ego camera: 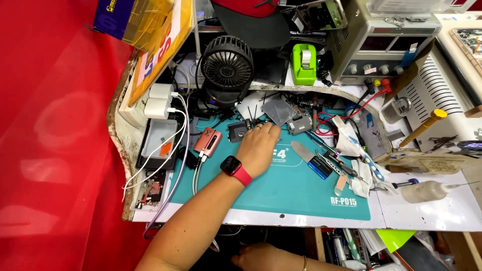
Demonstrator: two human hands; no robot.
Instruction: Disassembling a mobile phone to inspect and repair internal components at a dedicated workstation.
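A red surface is seen filling the left side. Two white chargers with white cables are plugged in at the table's left edge, above a small circuit board. A black desk fan is stood at the back. On the teal work mat a pink and black device is laid just left of a small dark part. The left hand, with a red-strapped smartwatch on its wrist, is laid palm down on the mat, fingers together and reaching to the small parts at the mat's top edge; whether anything is pinched cannot be told. The right hand, a thin bracelet on its wrist, is held below the table edge, its grip hidden. A grey metal plate is placed just beyond the fingertips. A green tape dispenser is set behind. Tweezers and a blue-labelled tool are laid right of the hand, beside a white cloth. A bench power supply is seen top right, a squeeze bottle lower right.
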